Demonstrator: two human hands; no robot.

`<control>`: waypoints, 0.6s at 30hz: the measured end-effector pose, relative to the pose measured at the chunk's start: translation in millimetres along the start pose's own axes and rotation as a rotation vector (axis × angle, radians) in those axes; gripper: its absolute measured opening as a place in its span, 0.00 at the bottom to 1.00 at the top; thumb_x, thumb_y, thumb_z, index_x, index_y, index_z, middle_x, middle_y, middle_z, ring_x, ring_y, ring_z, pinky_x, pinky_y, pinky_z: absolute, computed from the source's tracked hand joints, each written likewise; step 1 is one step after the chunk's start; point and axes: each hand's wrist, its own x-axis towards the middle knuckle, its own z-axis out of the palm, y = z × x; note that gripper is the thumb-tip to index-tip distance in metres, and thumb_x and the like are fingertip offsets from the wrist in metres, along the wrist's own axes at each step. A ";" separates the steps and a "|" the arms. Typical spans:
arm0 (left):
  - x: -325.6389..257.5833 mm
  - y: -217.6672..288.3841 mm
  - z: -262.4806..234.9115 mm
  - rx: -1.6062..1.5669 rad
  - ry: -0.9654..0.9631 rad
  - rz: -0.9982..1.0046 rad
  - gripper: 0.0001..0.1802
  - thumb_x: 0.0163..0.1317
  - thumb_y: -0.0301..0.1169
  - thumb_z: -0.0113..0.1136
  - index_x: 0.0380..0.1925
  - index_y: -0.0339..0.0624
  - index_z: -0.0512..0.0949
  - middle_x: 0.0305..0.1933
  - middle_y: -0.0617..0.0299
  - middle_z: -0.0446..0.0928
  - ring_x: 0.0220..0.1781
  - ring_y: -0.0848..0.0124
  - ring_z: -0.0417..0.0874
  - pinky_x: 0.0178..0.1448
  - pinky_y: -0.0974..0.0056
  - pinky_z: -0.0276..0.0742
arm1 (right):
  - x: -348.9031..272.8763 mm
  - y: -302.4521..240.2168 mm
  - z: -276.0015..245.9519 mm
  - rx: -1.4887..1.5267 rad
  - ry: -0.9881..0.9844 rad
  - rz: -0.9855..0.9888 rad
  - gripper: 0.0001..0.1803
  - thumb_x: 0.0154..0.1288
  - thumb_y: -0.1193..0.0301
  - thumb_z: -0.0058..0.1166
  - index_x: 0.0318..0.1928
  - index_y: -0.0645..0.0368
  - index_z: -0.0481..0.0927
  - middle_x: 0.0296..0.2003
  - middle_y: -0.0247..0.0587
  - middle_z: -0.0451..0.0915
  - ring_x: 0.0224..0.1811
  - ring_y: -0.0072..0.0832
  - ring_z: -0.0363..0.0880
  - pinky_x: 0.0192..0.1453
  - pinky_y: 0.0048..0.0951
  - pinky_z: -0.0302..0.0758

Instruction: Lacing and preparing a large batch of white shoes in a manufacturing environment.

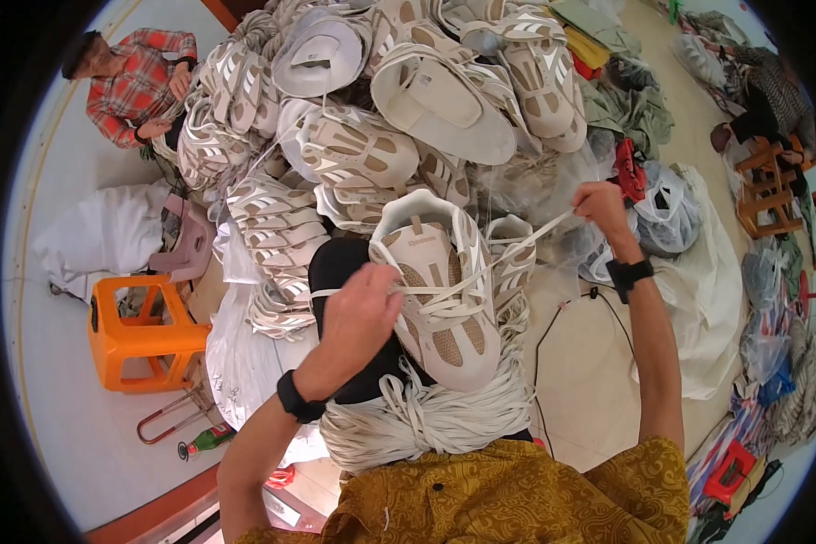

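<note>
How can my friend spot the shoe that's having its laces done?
Find the big heap of beige-and-white shoes, then look down toward the mustard patterned shirt. Just above the bundle of pale laces lies one shoe, toe pointing at the shirt, between the left hand and the right hand. Unlike its neighbours, it has a lace stretched out to the right hand.

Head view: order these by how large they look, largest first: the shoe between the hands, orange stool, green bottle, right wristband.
1. Shoe
2. Orange stool
3. Green bottle and right wristband: too alike to rank.
</note>
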 end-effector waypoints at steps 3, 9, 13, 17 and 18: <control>-4.2 -3.1 -12.8 0.294 0.058 0.025 0.17 0.46 0.27 0.62 0.36 0.40 0.68 0.32 0.58 0.73 0.32 0.58 0.77 0.33 0.60 0.73 | -16.3 -18.8 41.4 -0.639 0.190 -0.595 0.08 0.38 0.77 0.56 0.26 0.57 0.78 0.25 0.39 0.77 0.30 0.36 0.76 0.34 0.34 0.74; -20.3 -35.0 -10.2 0.303 -0.108 0.101 0.08 0.50 0.28 0.58 0.30 0.42 0.70 0.26 0.58 0.72 0.28 0.59 0.76 0.29 0.59 0.71 | -130.7 -100.8 105.9 -0.324 -0.037 -1.091 0.07 0.36 0.77 0.51 0.23 0.57 0.73 0.24 0.35 0.71 0.30 0.33 0.71 0.30 0.32 0.70; -13.3 -38.4 -23.2 0.329 -0.092 0.160 0.04 0.52 0.26 0.54 0.28 0.41 0.70 0.24 0.57 0.71 0.26 0.59 0.76 0.27 0.60 0.71 | -129.3 -100.7 120.4 -0.479 0.016 -1.222 0.06 0.35 0.75 0.52 0.18 0.57 0.70 0.20 0.33 0.66 0.25 0.29 0.67 0.26 0.28 0.65; -13.4 -58.5 -47.4 0.471 0.051 0.207 0.03 0.51 0.25 0.53 0.24 0.42 0.69 0.20 0.58 0.68 0.23 0.61 0.75 0.25 0.61 0.70 | -117.0 -110.5 105.0 -0.353 0.095 -1.253 0.05 0.38 0.75 0.52 0.17 0.57 0.69 0.19 0.34 0.66 0.25 0.29 0.68 0.25 0.29 0.66; -16.7 -65.8 -55.4 0.471 0.053 0.206 0.03 0.51 0.25 0.53 0.24 0.42 0.69 0.20 0.58 0.68 0.23 0.61 0.75 0.25 0.61 0.70 | -114.1 -110.7 105.0 -0.354 0.094 -1.255 0.05 0.38 0.75 0.52 0.17 0.57 0.69 0.19 0.34 0.66 0.25 0.29 0.68 0.25 0.29 0.66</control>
